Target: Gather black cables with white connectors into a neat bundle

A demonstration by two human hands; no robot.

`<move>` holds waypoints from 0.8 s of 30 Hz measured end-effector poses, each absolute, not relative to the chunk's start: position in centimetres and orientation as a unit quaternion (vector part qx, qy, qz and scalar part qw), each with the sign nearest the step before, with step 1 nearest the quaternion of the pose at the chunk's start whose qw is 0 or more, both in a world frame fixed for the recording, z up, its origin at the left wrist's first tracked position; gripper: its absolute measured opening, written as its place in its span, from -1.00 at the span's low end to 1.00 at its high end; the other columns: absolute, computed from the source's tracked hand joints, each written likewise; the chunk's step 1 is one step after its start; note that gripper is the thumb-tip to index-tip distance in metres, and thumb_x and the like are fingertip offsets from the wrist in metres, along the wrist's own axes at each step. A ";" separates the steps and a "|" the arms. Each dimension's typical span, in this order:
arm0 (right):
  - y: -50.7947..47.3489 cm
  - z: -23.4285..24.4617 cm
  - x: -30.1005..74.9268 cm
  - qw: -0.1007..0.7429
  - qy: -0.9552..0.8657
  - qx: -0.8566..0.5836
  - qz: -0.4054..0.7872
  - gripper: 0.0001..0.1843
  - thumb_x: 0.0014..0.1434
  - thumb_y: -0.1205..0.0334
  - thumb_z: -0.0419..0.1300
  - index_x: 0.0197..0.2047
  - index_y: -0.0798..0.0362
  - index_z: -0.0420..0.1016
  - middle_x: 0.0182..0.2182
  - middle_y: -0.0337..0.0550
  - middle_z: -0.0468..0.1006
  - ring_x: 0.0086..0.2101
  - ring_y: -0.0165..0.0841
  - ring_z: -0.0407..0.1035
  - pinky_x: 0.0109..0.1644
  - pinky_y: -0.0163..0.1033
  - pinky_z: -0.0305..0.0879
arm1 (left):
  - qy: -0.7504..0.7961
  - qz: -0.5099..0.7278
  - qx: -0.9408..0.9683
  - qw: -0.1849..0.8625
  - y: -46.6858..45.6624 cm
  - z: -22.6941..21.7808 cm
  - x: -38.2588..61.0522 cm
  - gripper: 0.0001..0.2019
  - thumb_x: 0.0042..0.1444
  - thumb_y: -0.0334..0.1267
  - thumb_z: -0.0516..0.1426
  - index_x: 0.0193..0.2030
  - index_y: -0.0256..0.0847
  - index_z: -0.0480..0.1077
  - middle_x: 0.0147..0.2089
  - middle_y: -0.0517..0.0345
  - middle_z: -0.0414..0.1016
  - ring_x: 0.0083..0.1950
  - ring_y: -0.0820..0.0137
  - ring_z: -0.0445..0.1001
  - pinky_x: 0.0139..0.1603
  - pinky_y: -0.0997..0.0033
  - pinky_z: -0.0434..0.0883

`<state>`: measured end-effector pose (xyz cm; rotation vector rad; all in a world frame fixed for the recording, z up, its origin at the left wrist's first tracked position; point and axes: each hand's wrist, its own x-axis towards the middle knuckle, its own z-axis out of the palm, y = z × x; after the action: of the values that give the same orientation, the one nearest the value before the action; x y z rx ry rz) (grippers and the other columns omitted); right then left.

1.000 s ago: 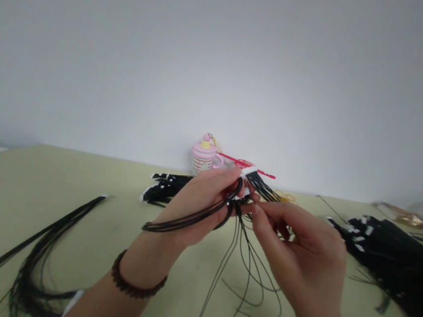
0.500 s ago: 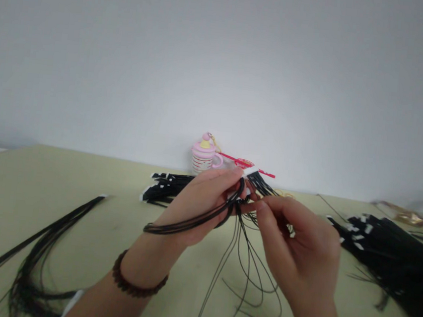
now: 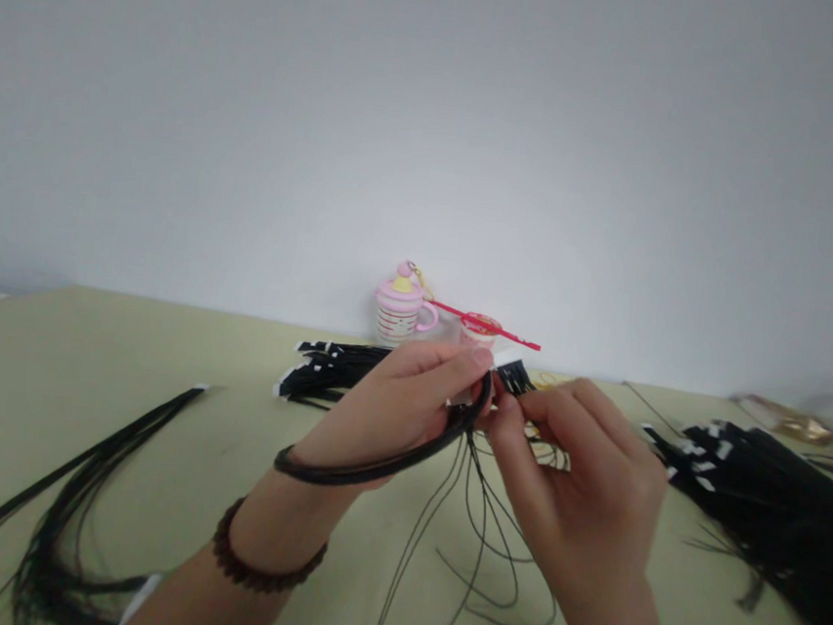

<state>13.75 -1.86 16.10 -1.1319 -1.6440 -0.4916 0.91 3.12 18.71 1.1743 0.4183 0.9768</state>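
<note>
My left hand (image 3: 409,390), with a dark bead bracelet (image 3: 264,558) at the wrist, pinches a white connector (image 3: 506,359) that has a row of black wires. A looped bundle of black wires (image 3: 372,469) passes over the wrist and up to the left fingertips. Close beside it, my right hand (image 3: 584,476) has thumb and forefinger pressed together at the black wires just below the connector; the exact wire between them is partly hidden. Several thin loose wires (image 3: 480,525) hang beneath the hands onto the table.
Black wire bundles with white ends (image 3: 773,504) lie at right. Another wire pile (image 3: 330,368) sits behind my left hand, and a wire harness (image 3: 76,486) lies at left. A pink cup (image 3: 398,311) and a red stick (image 3: 489,326) are near the wall.
The connector and both fingertips have shifted slightly, the connector a little right and down. My right fingers have moved closer to it. The wire loop at my left wrist has drawn together.
</note>
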 end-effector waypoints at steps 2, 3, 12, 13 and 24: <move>-1.8 16.2 13.7 0.534 -0.682 -0.457 -0.203 -0.86 0.08 0.38 0.17 -0.51 0.12 0.38 -0.41 -0.10 0.33 -0.38 -0.39 0.28 -0.36 -0.28 0.22 | 0.197 0.410 0.582 0.675 3.5 18.1 0.8 -0.71 0.13 -0.25 0.08 -0.59 -0.28 0.29 -0.55 0.23 0.20 -0.47 0.51 0.14 -0.41 0.48 0.16; -1.7 16.2 13.7 0.540 -0.689 -0.443 -0.196 -0.87 0.08 0.40 0.16 -0.49 0.12 0.38 -0.29 -0.03 0.36 -0.28 -0.35 0.32 -0.27 -0.26 0.27 | 0.200 0.394 0.609 0.658 3.6 17.9 0.7 -0.72 0.13 -0.21 0.09 -0.57 -0.27 0.28 -0.54 0.24 0.18 -0.47 0.51 0.13 -0.41 0.47 0.15; -1.3 16.1 13.9 0.550 -0.735 -0.373 -0.132 -0.86 0.11 0.51 0.11 -0.44 0.14 0.37 -0.19 -0.02 0.48 -0.18 -0.47 0.39 -0.11 -0.41 0.30 | 0.209 0.365 0.653 0.629 3.7 17.6 0.6 -0.75 0.15 -0.16 0.05 -0.46 -0.28 0.32 -0.47 0.21 0.22 -0.43 0.51 0.16 -0.37 0.46 0.19; -1.2 16.1 13.9 0.550 -0.734 -0.376 -0.132 -0.85 0.10 0.51 0.11 -0.45 0.14 0.37 -0.18 -0.02 0.48 -0.19 -0.47 0.40 -0.12 -0.41 0.31 | 0.207 0.369 0.638 0.644 3.6 17.6 0.7 -0.76 0.15 -0.18 0.06 -0.46 -0.28 0.32 -0.48 0.21 0.22 -0.44 0.52 0.17 -0.40 0.48 0.19; -0.3 16.1 19.3 0.480 -0.753 -0.445 -0.070 -0.99 0.06 0.30 0.24 -0.39 0.04 0.50 0.09 -0.03 0.36 0.09 -0.18 0.27 0.11 -0.02 0.26 | 0.127 0.530 0.417 0.728 4.5 18.4 -0.4 -0.82 0.18 -0.41 0.00 -0.41 -0.33 0.36 -0.38 0.10 0.39 -0.26 0.40 0.43 -0.09 0.20 0.47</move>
<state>19.30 -0.30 16.07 -1.0851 -1.8366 -0.1707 -0.36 4.48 18.43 0.9180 0.2791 1.1675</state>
